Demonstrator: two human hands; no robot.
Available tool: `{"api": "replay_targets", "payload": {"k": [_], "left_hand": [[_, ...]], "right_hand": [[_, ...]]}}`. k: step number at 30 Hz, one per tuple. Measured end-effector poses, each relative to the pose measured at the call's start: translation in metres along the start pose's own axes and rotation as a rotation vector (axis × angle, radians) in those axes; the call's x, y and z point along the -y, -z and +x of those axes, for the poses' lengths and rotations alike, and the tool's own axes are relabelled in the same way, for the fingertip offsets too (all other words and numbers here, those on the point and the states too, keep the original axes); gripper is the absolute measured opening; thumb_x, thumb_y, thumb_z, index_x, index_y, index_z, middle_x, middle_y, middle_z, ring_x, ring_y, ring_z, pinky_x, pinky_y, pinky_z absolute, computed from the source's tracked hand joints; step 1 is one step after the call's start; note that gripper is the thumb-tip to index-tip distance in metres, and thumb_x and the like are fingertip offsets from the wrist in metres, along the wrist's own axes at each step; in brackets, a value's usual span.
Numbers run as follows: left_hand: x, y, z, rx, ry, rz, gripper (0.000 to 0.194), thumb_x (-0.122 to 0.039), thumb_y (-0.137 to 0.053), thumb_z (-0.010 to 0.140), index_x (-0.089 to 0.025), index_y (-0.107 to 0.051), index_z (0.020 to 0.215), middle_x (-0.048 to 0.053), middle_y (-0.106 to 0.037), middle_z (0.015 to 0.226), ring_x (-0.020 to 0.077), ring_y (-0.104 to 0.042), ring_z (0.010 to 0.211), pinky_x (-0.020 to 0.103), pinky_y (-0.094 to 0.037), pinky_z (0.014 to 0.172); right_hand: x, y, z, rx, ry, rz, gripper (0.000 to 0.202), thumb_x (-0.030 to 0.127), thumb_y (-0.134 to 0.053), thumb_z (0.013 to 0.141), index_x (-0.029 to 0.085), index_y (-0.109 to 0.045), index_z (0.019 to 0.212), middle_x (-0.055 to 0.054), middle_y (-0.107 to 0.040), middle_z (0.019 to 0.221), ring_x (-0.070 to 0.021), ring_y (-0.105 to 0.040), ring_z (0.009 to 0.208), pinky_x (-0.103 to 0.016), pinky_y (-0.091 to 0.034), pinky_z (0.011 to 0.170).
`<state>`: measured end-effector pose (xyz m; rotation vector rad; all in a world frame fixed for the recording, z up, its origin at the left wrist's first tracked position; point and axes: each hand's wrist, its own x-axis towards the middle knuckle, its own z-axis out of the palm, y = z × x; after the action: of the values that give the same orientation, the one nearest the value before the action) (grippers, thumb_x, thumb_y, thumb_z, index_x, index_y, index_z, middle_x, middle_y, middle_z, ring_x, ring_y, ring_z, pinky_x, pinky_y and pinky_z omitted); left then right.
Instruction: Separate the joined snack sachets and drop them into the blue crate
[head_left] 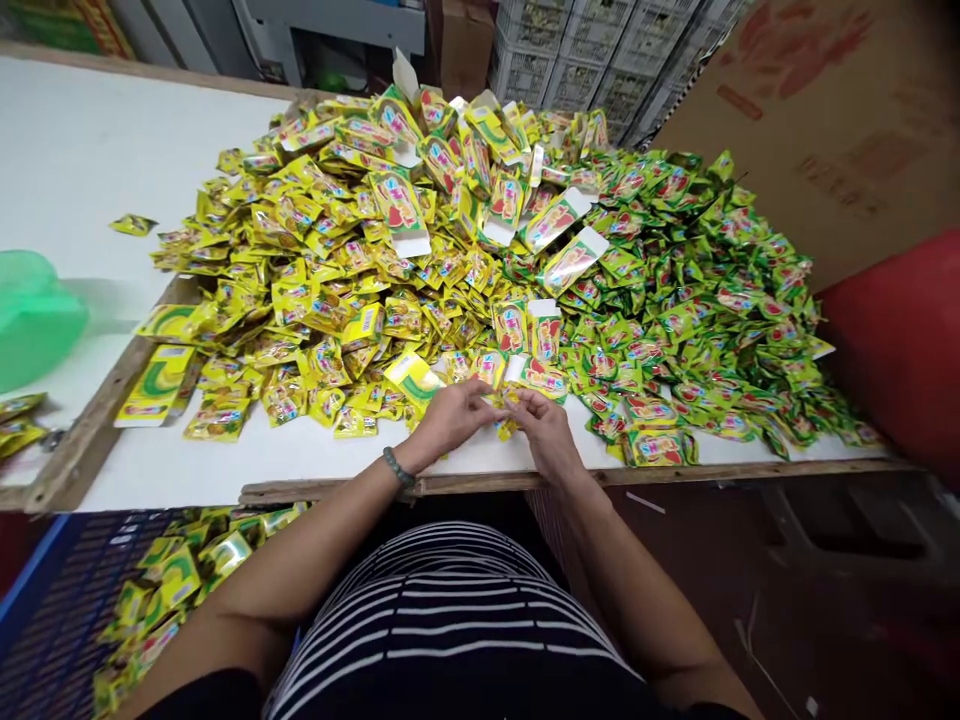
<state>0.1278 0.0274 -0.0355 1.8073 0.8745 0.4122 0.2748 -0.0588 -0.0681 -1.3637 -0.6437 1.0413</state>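
Note:
My left hand (455, 415), with a beaded bracelet on the wrist, is closed in a pinch near the table's front edge. Close beside it, my right hand (546, 425) pinches as well. Between the fingertips of both is a small yellow packet (507, 428), partly covered by the fingers. Just beyond the hands lie small printed boxes, one (511, 328) beside another with a raised white flap (545, 335). A heap of yellow packets (322, 310) spreads to the left, and green packets (697, 300) pile up on the right.
A wooden strip (330, 490) edges the white table (90, 150). Below at the left stands a blue crate (45, 610) holding boxes. A blurred green object (34, 320) is at the far left. Cardboard (840, 130) and a red object (900, 340) border the right side.

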Motion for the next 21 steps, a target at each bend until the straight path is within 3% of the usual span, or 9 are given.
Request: {"api": "replay_targets", "payload": {"k": [4,8,11,13,15,18,21], "left_hand": [[0.012,-0.008,0.02,0.004,-0.002,-0.25,0.05,-0.046,-0.078,0.065,-0.014,-0.068,0.103,0.006,-0.071,0.084,0.0154,-0.061,0.07,0.026,-0.046,0.065],[0.016,-0.013,0.023,0.09,-0.016,-0.39,0.045,-0.046,-0.076,0.067,-0.013,-0.071,0.097,0.007,-0.071,0.091,0.0164,-0.063,0.078,0.028,-0.048,0.072],[0.016,-0.013,0.021,0.106,0.025,-0.466,0.041,-0.049,-0.075,0.067,-0.012,-0.072,0.085,0.003,-0.068,0.075,0.012,-0.056,0.064,0.024,-0.044,0.061],[0.015,-0.011,0.02,0.064,0.074,-0.465,0.042,-0.052,-0.076,0.064,-0.012,-0.07,0.073,0.0,-0.062,0.062,0.0091,-0.049,0.055,0.022,-0.039,0.054],[0.014,-0.008,0.019,0.025,0.102,-0.461,0.043,-0.054,-0.078,0.061,-0.012,-0.068,0.067,-0.001,-0.058,0.056,0.0077,-0.045,0.051,0.021,-0.038,0.052],[0.011,-0.008,0.02,0.019,0.112,-0.457,0.043,-0.053,-0.079,0.061,-0.013,-0.072,0.073,0.0,-0.062,0.062,0.0074,-0.046,0.054,0.02,-0.04,0.053],[0.01,-0.011,0.02,0.075,0.125,-0.473,0.045,-0.054,-0.076,0.065,-0.015,-0.075,0.086,0.003,-0.068,0.076,0.009,-0.051,0.06,0.02,-0.043,0.056]], "right_hand": [[0.008,0.003,0.001,0.052,-0.035,0.108,0.034,0.048,-0.079,0.062,0.021,-0.062,0.075,0.001,-0.063,0.069,-0.0135,-0.058,0.062,-0.028,-0.049,0.063],[0.011,0.006,0.007,0.089,0.037,-0.033,0.034,0.052,-0.074,0.067,0.022,-0.065,0.08,0.001,-0.066,0.073,-0.0148,-0.06,0.067,-0.029,-0.051,0.066],[0.016,0.018,0.013,0.116,0.145,-0.281,0.035,0.051,-0.061,0.08,0.023,-0.065,0.102,-0.001,-0.069,0.081,-0.0174,-0.063,0.076,-0.032,-0.052,0.073],[0.021,0.037,0.019,0.023,0.276,-0.563,0.035,0.04,-0.054,0.086,0.023,-0.062,0.115,-0.005,-0.071,0.09,-0.0206,-0.065,0.084,-0.037,-0.051,0.08],[0.025,0.062,0.028,-0.095,0.384,-0.946,0.036,0.025,-0.052,0.085,0.021,-0.062,0.119,-0.01,-0.07,0.108,-0.0262,-0.062,0.101,-0.043,-0.047,0.091],[0.029,0.099,0.045,-0.129,0.353,-1.38,0.047,0.01,-0.051,0.076,0.017,-0.063,0.121,-0.015,-0.06,0.132,-0.0317,-0.052,0.121,-0.047,-0.04,0.099],[0.03,0.117,0.058,-0.214,0.34,-1.434,0.037,0.014,-0.047,0.082,0.016,-0.067,0.113,-0.014,-0.067,0.12,-0.0287,-0.058,0.11,-0.043,-0.042,0.094]]}}
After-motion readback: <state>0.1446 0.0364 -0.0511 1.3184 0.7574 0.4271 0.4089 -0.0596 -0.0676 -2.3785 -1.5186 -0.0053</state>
